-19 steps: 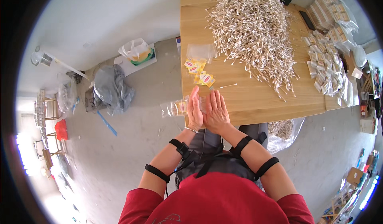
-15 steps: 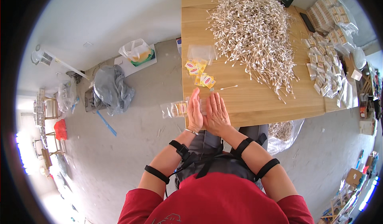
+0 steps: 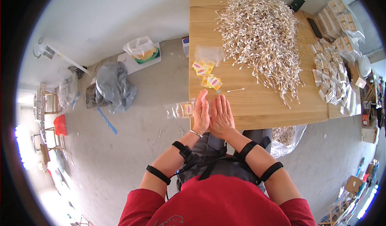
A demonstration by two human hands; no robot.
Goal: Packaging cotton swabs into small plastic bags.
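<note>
At the table's near left edge, my left hand (image 3: 202,112) stands on its side, fingers stretched, against a clear plastic packet of cotton swabs (image 3: 184,109). A yellow card shows inside the packet, and its loose clear end sticks out left past the table edge. My right hand (image 3: 222,116) lies flat beside it, fingers straight and close together, on or against the swabs' right end. A few swab sticks show in the narrow gap between the hands. Just beyond are yellow printed cards (image 3: 214,82) and a single cotton swab (image 3: 235,90).
A big heap of loose cotton swabs (image 3: 261,37) covers the far table. Clear empty bags (image 3: 209,54) lie at the left edge. Filled packets (image 3: 329,71) are piled at right, near a phone (image 3: 314,27) and dark cylinder (image 3: 299,1). A swab sack (image 3: 284,139) sits below the table.
The view has shifted slightly, so the table appears farther right. Both hands keep nearly the same pose around the packet.
</note>
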